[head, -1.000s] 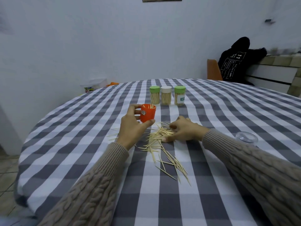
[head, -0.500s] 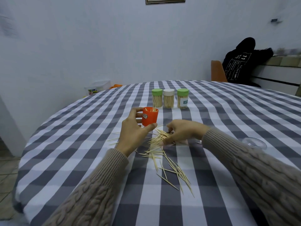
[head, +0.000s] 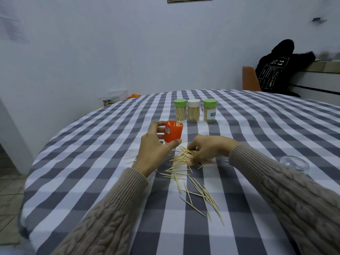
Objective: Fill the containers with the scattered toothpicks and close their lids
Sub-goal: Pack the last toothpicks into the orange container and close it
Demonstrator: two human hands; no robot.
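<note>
My left hand (head: 153, 150) grips an open orange container (head: 173, 133) with a few toothpicks standing in it, held just above the checked tablecloth (head: 92, 162). To its right my right hand (head: 207, 150) lies over a pile of scattered toothpicks (head: 182, 158), fingers curled down and pinching a bunch of them. More loose toothpicks (head: 202, 196) are strewn toward me. A clear round lid (head: 294, 162) lies at the right beside my sleeve.
Three filled, closed toothpick containers stand in a row behind: green-lidded (head: 180, 109), white-lidded (head: 193, 110) and green-lidded with a label (head: 210, 110). A wooden chair (head: 250, 79) with a black garment (head: 279, 70) is at the far right. A plastic box (head: 114, 97) sits beyond the table's left edge.
My right hand lifted slightly off the pile half a second ago and has come back down onto the toothpicks. My left hand keeps hold of the orange container in about the same place.
</note>
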